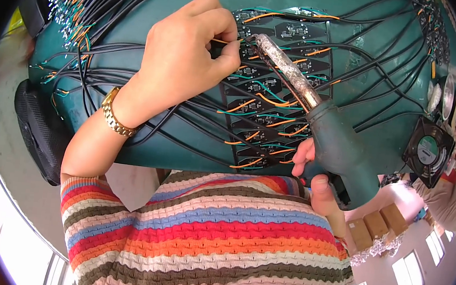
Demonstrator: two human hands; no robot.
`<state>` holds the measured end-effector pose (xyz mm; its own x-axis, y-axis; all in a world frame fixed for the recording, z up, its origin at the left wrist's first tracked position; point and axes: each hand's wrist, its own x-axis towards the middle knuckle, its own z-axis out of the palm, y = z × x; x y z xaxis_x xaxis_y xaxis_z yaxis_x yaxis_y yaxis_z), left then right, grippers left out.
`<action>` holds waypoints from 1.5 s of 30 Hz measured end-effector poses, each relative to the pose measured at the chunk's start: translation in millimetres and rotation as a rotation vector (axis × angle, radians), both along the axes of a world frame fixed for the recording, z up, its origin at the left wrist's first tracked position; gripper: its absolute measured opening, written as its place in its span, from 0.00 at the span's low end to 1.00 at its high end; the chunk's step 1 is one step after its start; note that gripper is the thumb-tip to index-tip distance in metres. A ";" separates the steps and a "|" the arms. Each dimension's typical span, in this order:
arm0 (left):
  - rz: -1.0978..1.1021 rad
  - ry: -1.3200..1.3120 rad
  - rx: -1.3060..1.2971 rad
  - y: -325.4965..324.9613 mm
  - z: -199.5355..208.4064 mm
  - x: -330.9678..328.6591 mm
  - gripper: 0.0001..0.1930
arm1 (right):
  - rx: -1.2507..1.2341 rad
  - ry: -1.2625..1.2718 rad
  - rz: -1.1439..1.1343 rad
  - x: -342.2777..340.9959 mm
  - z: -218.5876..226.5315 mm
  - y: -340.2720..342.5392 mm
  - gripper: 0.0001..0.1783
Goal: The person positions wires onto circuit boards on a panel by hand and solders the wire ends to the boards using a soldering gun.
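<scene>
My left hand (pixel 187 50) reaches over a panel of small black circuit boards (pixel 293 30). Its thumb and forefinger are pinched on a thin orange wire (pixel 219 41) near the panel's left side. In my right hand (pixel 313 170) is a dark green soldering gun (pixel 343 145), its grip partly hiding the fingers. The gun's long, scorched metal barrel (pixel 290 69) slants up and left across the boards. Its tip end lies close to my left fingertips; exact contact is too small to tell. Orange and green wires join many boards to black cables (pixel 185 127) on both sides.
A thick bundle of black cables with stripped ends (pixel 70 17) lies at the far left. A black mesh-covered object (pixel 40 130) sits at the left table edge. To the right are a small black fan (pixel 429 151) and more boards (pixel 433 30). Cardboard boxes (pixel 376 228) stand beyond the table.
</scene>
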<state>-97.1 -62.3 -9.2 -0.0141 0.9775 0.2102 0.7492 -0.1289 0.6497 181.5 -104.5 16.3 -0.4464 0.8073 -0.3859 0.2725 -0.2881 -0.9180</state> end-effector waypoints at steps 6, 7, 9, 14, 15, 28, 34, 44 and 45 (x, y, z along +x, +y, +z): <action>0.003 0.000 -0.006 -0.6 -0.3 -0.5 0.04 | 0.169 -0.124 0.304 2.6 9.8 15.5 0.27; 0.003 0.000 -0.005 -0.7 0.2 -0.4 0.04 | 0.177 -0.118 0.320 -1.0 13.9 17.9 0.25; 0.004 0.005 -0.020 -0.4 1.5 -0.2 0.04 | 0.189 -0.115 0.333 -3.5 13.6 15.5 0.24; 0.003 0.001 -0.009 -0.6 1.7 -0.4 0.04 | 0.312 -0.035 0.287 6.7 1.3 10.7 0.27; 0.003 0.006 -0.016 -0.7 1.7 -0.8 0.04 | 0.315 -0.037 0.289 5.2 3.8 10.3 0.27; 0.029 -0.100 -0.053 0.7 2.5 -4.3 0.04 | 0.200 0.040 0.042 -8.8 0.3 13.7 0.15; 0.069 -0.107 -0.027 4.8 0.1 -4.1 0.04 | 0.172 0.009 0.063 -7.8 -2.3 10.5 0.21; 0.062 -0.052 -0.035 4.1 1.2 -5.8 0.03 | 0.531 -0.144 0.237 -24.3 6.4 23.4 0.20; 0.062 -0.052 -0.049 4.1 1.5 -5.6 0.03 | 0.532 -0.143 0.236 -25.8 6.0 21.2 0.20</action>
<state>-102.7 -58.2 -7.7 -0.0849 0.9836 0.1593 0.7196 -0.0501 0.6926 155.6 -83.3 22.3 -0.6104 0.7917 -0.0250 0.4046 0.2844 -0.8692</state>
